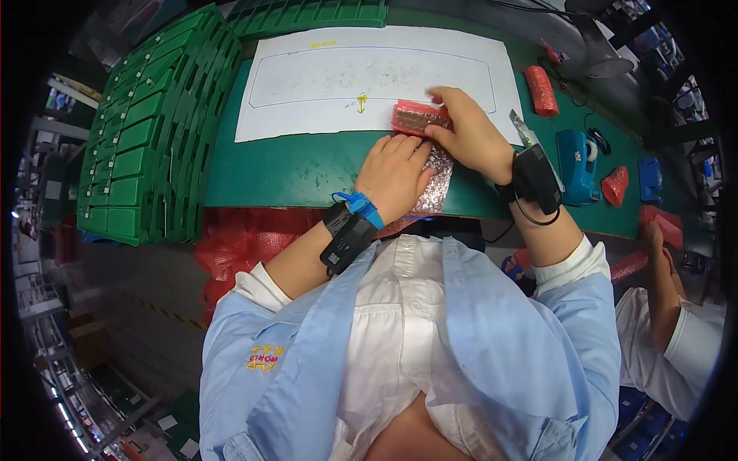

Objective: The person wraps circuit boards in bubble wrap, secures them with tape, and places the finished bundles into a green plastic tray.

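Observation:
A small rectangular packet [417, 119], pink bubble wrap with a dark brownish middle, sits at the front edge of the white board. My right hand [475, 132] grips its right end between thumb and fingers. Just in front, my left hand [393, 175] lies palm down with its fingers stretched out, fingertips near the packet. Under and beside the left fingers, a strip of clear-looking bubble wrap [437, 187] runs from the packet to the table's front edge. What the packet contains cannot be made out.
Green crates [131, 146] are stacked at the left. The white board [307, 77] covers the back of the green table [292, 173]. To the right are a utility knife [526, 131], a teal tape dispenser [575, 165] and a red bubble-wrap roll [541, 92]. A co-worker's arm [663, 300] is at far right.

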`<act>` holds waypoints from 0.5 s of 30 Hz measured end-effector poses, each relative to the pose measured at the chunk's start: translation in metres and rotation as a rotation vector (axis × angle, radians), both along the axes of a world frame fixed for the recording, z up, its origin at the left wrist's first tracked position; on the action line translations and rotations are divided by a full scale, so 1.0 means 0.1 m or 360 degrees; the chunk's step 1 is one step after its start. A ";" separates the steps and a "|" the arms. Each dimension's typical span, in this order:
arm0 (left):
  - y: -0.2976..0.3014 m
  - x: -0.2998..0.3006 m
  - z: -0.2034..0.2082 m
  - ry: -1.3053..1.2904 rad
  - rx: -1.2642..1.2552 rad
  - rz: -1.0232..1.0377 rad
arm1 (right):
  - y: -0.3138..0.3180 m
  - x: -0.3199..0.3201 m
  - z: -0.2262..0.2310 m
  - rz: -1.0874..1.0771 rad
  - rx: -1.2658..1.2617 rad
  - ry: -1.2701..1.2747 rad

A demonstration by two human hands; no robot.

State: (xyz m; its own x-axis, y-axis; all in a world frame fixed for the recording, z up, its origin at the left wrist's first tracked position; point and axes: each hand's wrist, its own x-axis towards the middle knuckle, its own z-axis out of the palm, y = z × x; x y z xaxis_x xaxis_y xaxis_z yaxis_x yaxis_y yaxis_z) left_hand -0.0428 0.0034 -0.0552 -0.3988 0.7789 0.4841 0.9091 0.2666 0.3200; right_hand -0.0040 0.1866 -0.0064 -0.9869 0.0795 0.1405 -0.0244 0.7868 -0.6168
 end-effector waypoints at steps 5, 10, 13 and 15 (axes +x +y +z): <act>-0.05 0.03 0.03 -0.0042 -0.0113 -0.0006 | 0.02 -0.02 -0.09 0.0108 0.0314 0.0150; -0.11 0.05 0.01 -0.0015 -0.0032 -0.0039 | 0.11 -0.20 -0.02 0.0027 0.0401 0.0254; -0.10 0.07 0.02 -0.0041 -0.0039 -0.0055 | 0.24 -0.36 -0.08 -0.0043 0.0460 0.0380; -0.09 0.05 0.02 -0.0108 -0.0050 -0.0044 | 0.29 -0.47 -0.13 -0.0075 0.0479 0.0458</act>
